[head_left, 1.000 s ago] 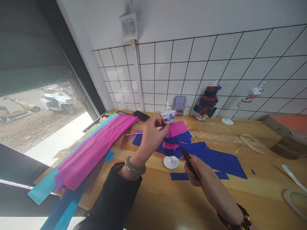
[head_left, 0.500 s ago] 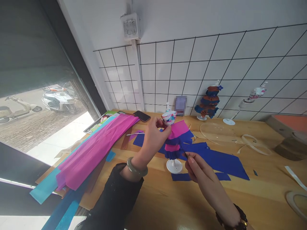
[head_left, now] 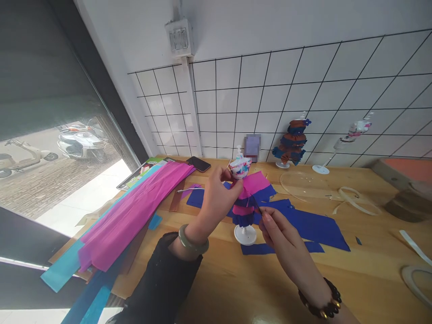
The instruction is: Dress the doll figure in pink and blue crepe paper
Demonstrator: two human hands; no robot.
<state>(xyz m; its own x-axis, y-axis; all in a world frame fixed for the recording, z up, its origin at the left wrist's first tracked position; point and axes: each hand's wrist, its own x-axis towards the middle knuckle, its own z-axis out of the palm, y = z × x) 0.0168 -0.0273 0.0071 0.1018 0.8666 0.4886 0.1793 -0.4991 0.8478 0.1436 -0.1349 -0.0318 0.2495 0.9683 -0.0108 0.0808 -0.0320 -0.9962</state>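
A small mannequin [head_left: 243,198] on a white round stand [head_left: 245,235] wears a skirt of pink and blue crepe paper layers. My left hand [head_left: 216,200] is closed around its waist from the left and holds it upright. My right hand [head_left: 277,231] grips dark scissors [head_left: 257,208] whose tips touch the skirt's right side. Blue paper pieces [head_left: 303,222] lie on the wooden table [head_left: 337,279] behind and under the stand.
Long pink crepe paper [head_left: 135,211] over teal and blue sheets lies at the left. A phone [head_left: 199,164] sits at the back. Two more dressed mannequins [head_left: 293,143] [head_left: 351,135] stand by the grid wall. White strips [head_left: 354,202] and a box [head_left: 405,189] are at the right.
My right hand with the scissors has moved up and left, from below the skirt to its right side. The left hand has kept its hold on the mannequin.
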